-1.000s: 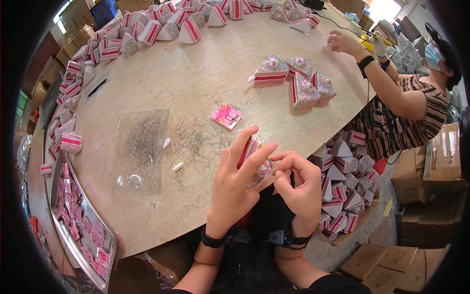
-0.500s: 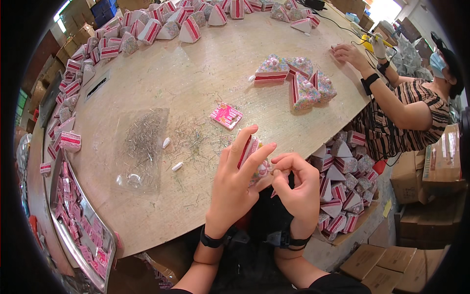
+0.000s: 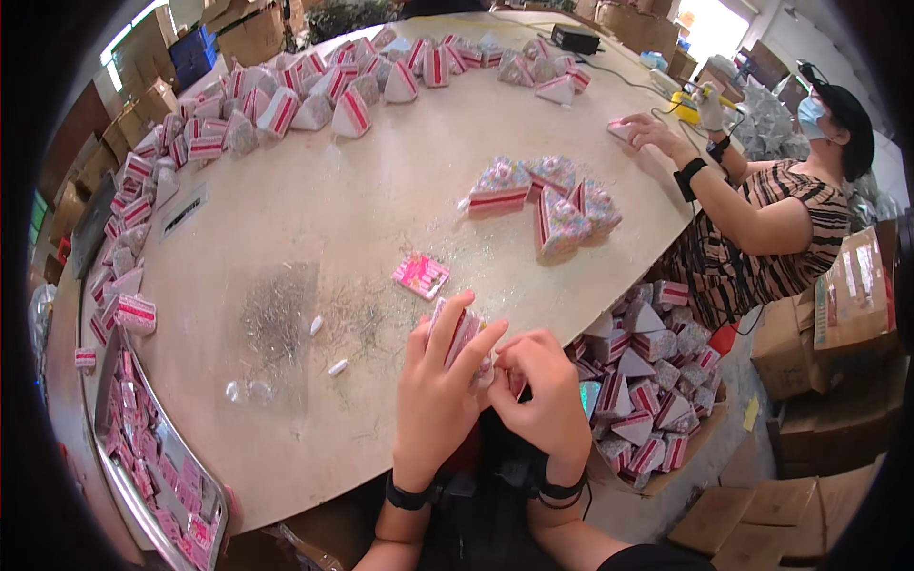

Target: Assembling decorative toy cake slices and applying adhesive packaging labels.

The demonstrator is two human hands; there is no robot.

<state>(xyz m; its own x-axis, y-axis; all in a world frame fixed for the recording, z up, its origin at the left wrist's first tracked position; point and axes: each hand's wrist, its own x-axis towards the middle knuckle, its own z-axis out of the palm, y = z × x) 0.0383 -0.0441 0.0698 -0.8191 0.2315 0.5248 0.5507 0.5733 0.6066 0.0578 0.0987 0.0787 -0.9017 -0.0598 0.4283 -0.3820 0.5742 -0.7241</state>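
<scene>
- Both hands meet at the near edge of the desk (image 3: pixel 381 190): the left hand (image 3: pixel 433 395) wraps a small pink-and-white wedge-shaped piece (image 3: pixel 457 335), fingers up along its side, and the right hand (image 3: pixel 543 400) pinches at the same piece from the right, fingertips touching it. The piece sits above the desk edge, between the two hands; its lower part is hidden behind the fingers.
- Round pale desk, largest thing in view, ringed along its far and left rim by a row of wedge pieces (image 3: pixel 286 105) in white with red-and-pink bands.
- Cardboard box (image 3: pixel 647 381) on the floor to the right of the hands, filled with loosely heaped wedges of the same kind; its near wall is partly cut off by the right arm.
- Metal tray (image 3: pixel 129 476) at lower left, holding small pink packets laid flat; its lower end runs into the dark rim of the view.
- Another person's hand (image 3: pixel 652 131) rests on the far right of the desk.
- Cluster of sprinkle-topped wedges (image 3: pixel 547 195) mid-desk.
- Clear plastic sheet (image 3: pixel 271 338) with a scatter of fine pins, too small to tell apart.
- Small pink packet (image 3: pixel 421 275) just beyond the hands.
</scene>
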